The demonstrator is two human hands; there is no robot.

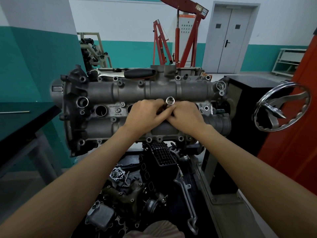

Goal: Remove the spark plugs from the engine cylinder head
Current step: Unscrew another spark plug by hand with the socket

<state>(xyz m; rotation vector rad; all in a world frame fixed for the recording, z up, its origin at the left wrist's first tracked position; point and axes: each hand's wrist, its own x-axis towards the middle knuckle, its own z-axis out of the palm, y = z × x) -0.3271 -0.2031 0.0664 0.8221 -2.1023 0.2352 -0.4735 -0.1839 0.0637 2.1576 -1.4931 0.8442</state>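
The grey engine cylinder head (120, 90) lies across the middle of the view on a stand. Between its two cam housings runs a row of round spark plug wells; one open well (101, 111) shows at the left. A silver spark plug socket (170, 100) stands upright in a well near the centre, its open hex end facing up. My left hand (147, 112) and my right hand (186, 115) meet around the socket's lower part and grip it with curled fingers. No spark plug is visible; the socket's shaft is hidden by my fingers.
A black-handled ratchet (137, 73) lies on the far edge of the head. A chrome handwheel (281, 107) sticks out at the right by a black box. Loose engine parts (137, 186) fill the tray below. A dark table (20, 121) stands at the left.
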